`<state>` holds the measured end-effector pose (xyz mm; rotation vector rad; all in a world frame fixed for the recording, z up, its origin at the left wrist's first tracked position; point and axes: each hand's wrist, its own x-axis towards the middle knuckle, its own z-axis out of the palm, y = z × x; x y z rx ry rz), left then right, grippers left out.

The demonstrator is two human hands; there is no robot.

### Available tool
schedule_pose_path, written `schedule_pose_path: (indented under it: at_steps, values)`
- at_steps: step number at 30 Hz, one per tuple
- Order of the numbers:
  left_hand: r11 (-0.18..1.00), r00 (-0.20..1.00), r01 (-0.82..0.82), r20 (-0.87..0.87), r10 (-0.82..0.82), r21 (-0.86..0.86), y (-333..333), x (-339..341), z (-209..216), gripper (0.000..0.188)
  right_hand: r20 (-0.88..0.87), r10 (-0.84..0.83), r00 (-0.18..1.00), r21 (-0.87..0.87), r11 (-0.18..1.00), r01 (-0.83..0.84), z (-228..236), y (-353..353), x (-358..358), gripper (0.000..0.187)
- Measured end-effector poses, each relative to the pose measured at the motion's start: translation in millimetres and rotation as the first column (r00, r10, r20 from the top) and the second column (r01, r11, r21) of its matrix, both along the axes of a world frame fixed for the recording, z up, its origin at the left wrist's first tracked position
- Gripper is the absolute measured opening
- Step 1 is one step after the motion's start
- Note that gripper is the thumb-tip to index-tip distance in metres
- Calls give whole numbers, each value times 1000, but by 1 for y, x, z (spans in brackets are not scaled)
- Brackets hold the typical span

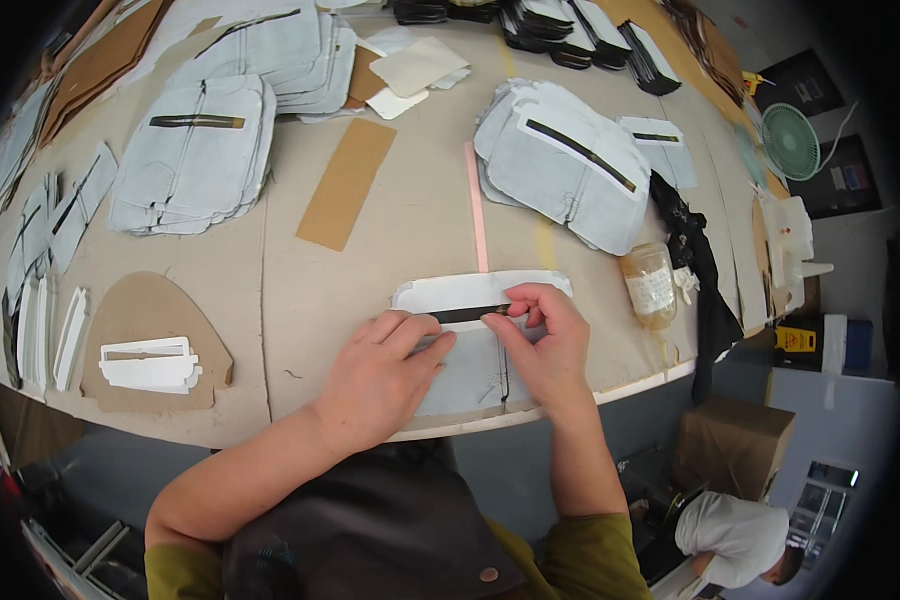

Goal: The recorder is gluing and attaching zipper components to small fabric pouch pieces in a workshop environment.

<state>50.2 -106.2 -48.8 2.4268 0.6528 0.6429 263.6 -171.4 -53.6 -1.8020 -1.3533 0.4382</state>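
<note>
At the table's near edge lies a light grey fabric panel [460, 385] with a white upper band and a black zipper-like strip [462, 315] set across it. My left hand [380, 375] rests on the panel's left side, fingers bent and thumb close to the forefinger at the strip's left part. Thumb and forefinger of my right hand [548, 340] pinch at the strip's right end, the other fingers curled. Both hands cover parts of the panel.
Panel stacks [195, 160] stand far left, with another stack [570, 165] far right. A brown card strip [347, 185] lies between them. Nearer are white frames [150, 365] on a brown template [160, 300], a glue bottle [651, 288] and black cloth [705, 270]. A person [730, 540] is behind, lower right.
</note>
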Motion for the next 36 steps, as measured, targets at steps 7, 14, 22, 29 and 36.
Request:
schedule_pose_path:
  at_steps: [7,14,22,29,36]
  values:
    - [991,992,-120,-21,121,63,5,-34,10,30,-2,-62,998,-15,998,62,-3,-5,1,30]
    - [986,989,-142,-22,145,91,1,-27,8,34,-22,-52,998,5,999,52,-7,-4,0,31]
    - [982,982,-149,-102,161,116,0,-27,12,34,-10,-54,998,4,999,54,-9,-5,3,31]
    - [974,974,-136,-156,165,183,-4,-25,9,37,-40,-71,997,10,997,71,-7,-6,1,30]
    - [974,980,-145,-111,166,177,-4,-27,6,37,283,-15,959,176,984,-36,1,-3,2,24]
